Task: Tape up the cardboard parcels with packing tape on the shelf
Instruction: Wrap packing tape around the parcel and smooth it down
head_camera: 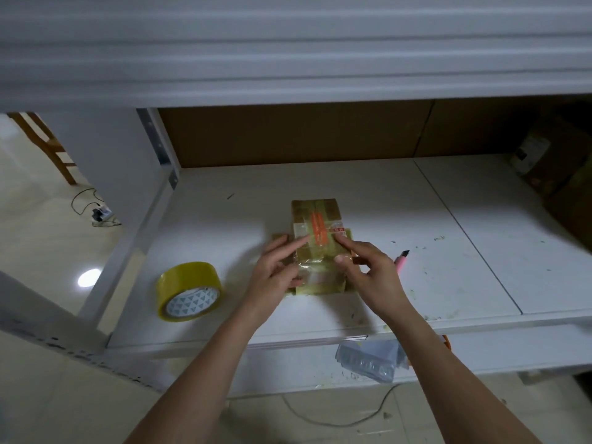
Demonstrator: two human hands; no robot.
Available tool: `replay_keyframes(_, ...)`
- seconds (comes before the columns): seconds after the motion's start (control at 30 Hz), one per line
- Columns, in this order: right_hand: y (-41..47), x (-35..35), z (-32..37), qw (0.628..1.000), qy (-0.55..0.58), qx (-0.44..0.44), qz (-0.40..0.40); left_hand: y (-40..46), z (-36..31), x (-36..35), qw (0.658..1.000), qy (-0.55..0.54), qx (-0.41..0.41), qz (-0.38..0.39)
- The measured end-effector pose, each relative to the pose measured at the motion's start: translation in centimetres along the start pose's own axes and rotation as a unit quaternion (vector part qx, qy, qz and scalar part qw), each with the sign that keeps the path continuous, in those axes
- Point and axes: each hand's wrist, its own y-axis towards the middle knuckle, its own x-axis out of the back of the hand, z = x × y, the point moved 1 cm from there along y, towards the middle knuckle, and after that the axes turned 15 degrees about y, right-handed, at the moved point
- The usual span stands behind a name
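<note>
A small flat cardboard parcel (315, 225), wrapped in clear-yellow tape with an orange strip on top, lies in the middle of the white shelf (464, 219). My left hand (277, 270) lies on its left side, fingers fairly straight and pressing the tape down. On the parcel's right side my right hand (371, 270) presses with index finger and thumb, the other fingers loosely curled. A roll of yellow packing tape (189, 291) stands tilted on the shelf, left of my left hand.
A pink utility knife (402, 258) lies just right of my right hand. Brown cardboard boxes (563, 187) fill the shelf's far right. A grey plastic bag (371, 360) hangs below the shelf's front edge. An upper shelf (288, 59) overhangs. Cables lie on the floor.
</note>
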Motion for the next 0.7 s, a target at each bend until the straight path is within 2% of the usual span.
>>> replay_keyframes(0.1, 0.1, -0.4, 0.0, 0.999, -0.033, 0.018, -0.019, 0.3, 0.2, -0.2, 0.989, 0.145, -0.041, 0.003)
replay_keyframes(0.27, 0.1, -1.0, -0.7, 0.993, -0.080, 0.065, -0.049, 0.7, 0.8, -0.4, 0.966, 0.233, -0.088, -0.063)
replay_keyframes(0.5, 0.7, -0.3, -1.2, 0.991, -0.108, 0.076, -0.006, 0.9, 0.4, -0.3, 0.956, 0.267, -0.106, -0.056)
replay_keyframes(0.7, 1.0, 0.4, -0.6, 0.998, -0.056, 0.012, 0.035, 1.8, 1.0, 0.6, 0.958, 0.271, -0.090, 0.014)
